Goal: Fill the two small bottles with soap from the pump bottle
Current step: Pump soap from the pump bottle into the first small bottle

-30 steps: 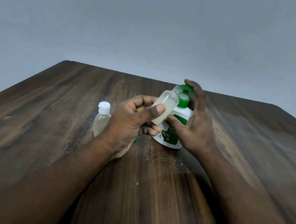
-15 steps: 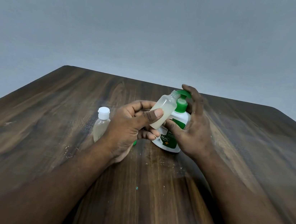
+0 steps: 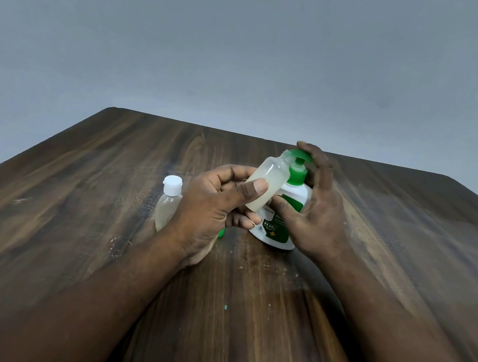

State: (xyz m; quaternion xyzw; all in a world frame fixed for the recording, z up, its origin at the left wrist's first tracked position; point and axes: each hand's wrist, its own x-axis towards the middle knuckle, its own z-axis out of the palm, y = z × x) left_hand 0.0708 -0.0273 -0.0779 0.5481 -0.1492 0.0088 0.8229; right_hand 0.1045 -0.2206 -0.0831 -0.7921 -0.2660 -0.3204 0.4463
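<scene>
My left hand (image 3: 213,204) grips a small uncapped translucent bottle (image 3: 269,182), tilted with its open neck up against the spout of the white pump bottle (image 3: 283,214). Pale soap fills much of the small bottle. My right hand (image 3: 316,209) wraps around the pump bottle, thumb on its label and a finger on top of the green pump head (image 3: 302,162). A second small bottle (image 3: 169,202) with a white cap stands upright on the table just left of my left wrist, partly hidden by it.
A dark wooden table (image 3: 76,205) carries everything, its far edge close behind the bottles. A bit of green (image 3: 221,232), perhaps a cap, peeks out under my left hand. A grey wall rises behind the table.
The view has tilted slightly, so hands and bottles sit lower in the frame. Both grips stay the same and the small bottle stays at the spout.
</scene>
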